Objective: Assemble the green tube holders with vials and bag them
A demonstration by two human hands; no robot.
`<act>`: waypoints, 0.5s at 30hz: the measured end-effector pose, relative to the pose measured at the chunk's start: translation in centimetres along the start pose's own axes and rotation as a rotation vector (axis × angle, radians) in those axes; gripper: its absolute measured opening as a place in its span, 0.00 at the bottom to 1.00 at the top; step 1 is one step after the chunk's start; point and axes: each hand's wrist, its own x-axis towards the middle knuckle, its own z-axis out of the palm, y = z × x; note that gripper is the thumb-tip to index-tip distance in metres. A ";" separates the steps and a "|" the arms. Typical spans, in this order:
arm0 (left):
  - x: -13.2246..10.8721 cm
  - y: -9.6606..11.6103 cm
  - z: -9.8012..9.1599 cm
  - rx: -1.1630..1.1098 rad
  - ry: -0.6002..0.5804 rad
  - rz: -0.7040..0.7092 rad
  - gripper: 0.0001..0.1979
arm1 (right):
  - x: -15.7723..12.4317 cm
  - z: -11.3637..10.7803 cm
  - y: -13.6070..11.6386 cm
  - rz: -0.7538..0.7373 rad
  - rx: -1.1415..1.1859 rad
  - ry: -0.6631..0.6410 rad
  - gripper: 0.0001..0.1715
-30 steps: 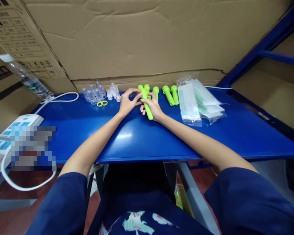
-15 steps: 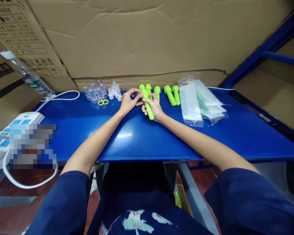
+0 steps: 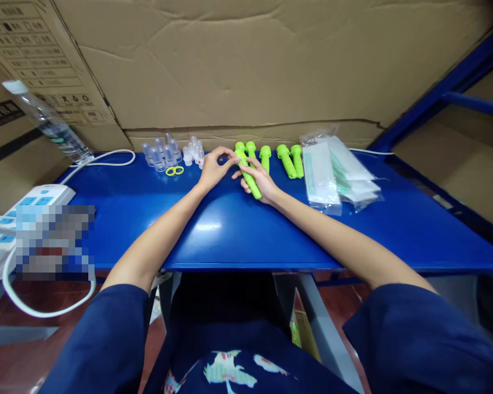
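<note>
Two yellow rings [image 3: 175, 171] lie unused left of the apparently already banded green stick [image 3: 252, 187], which the right hand [image 3: 267, 184] grips and the left hand [image 3: 215, 167] pinches.

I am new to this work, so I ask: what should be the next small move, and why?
Probably the left hand should press what looks like a yellow band evenly around the green stick: it is right at that band, the right hand holds the stick, and full seating cannot be confirmed.
</note>
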 end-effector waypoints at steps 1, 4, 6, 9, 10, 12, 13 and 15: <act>0.0 0.1 -0.1 0.018 -0.003 -0.008 0.10 | 0.0 0.0 0.0 -0.006 0.012 -0.006 0.30; -0.1 0.2 -0.1 0.052 -0.019 -0.007 0.07 | -0.2 -0.1 -0.2 -0.001 0.044 -0.027 0.27; -0.1 0.1 -0.2 0.058 -0.033 0.006 0.07 | -0.3 0.0 -0.4 0.017 0.055 -0.040 0.24; -0.3 0.0 -0.1 0.074 -0.066 0.008 0.07 | -0.3 0.1 -1.1 0.070 0.061 -0.060 0.19; -0.4 0.0 -0.1 0.079 -0.076 0.009 0.06 | -0.3 0.1 -1.3 0.095 0.057 -0.069 0.18; -0.5 0.2 0.2 0.074 -0.079 0.023 0.05 | -0.3 0.2 -1.7 0.132 0.045 -0.080 0.20; -0.6 0.3 0.3 0.065 -0.072 0.028 0.05 | -0.4 0.3 -1.8 0.134 0.042 -0.079 0.21; -0.7 0.5 0.5 0.055 -0.043 0.020 0.06 | -0.4 0.5 -2.0 0.112 0.050 -0.066 0.22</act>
